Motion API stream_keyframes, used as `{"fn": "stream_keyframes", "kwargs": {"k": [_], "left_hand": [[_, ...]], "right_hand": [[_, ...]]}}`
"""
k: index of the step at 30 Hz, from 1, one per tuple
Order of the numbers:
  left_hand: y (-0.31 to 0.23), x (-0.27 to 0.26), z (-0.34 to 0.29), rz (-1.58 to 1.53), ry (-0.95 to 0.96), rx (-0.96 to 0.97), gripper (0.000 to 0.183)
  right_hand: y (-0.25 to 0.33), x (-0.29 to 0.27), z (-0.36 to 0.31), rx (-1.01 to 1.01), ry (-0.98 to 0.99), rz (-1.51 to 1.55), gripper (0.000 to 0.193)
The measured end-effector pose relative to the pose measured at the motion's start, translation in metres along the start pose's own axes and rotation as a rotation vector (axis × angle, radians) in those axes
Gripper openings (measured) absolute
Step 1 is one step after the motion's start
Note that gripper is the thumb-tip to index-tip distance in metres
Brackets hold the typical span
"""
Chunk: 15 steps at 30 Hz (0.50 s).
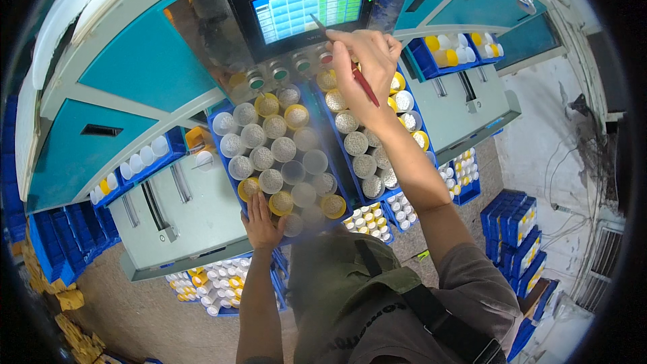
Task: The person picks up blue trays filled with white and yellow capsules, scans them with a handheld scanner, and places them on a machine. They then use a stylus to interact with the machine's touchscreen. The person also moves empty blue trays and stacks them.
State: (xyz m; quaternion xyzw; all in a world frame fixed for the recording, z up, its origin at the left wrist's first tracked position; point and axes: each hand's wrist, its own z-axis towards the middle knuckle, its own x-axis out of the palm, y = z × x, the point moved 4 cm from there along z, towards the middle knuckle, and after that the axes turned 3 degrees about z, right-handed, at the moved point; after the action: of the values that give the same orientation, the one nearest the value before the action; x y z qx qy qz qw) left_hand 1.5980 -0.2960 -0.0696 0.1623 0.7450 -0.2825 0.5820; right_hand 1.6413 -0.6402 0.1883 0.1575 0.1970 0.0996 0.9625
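1. Red pen point(364, 85): gripped between the right hand point(369, 61)'s fingers, tip over the far screen point(290, 10).
2. Left hand point(264, 226): fingers extended, at a yellow cup point(248, 187), near left.

– What is hidden?
– The right tray point(335, 129) is partly covered by the right forearm point(419, 170).
– Can the screen point(290, 13) be read?
– Its text is too small to be made out.
– What is cut off?
– The left forearm point(260, 310), by the lower edge.
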Motion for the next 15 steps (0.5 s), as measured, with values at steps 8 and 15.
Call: {"fn": "stream_keyframes", "kwargs": {"k": [8,15], "left_hand": [[-0.002,-0.004,0.0,0.011,-0.029,0.021,0.093],[0.0,-0.001,0.001,-0.001,-0.016,0.009,0.093]], "right_hand": [[0.003,0.005,0.014,-0.1,-0.034,0.03,0.014],[-0.002,-0.001,0.009,-0.044,-0.054,-0.003,0.012]]}}
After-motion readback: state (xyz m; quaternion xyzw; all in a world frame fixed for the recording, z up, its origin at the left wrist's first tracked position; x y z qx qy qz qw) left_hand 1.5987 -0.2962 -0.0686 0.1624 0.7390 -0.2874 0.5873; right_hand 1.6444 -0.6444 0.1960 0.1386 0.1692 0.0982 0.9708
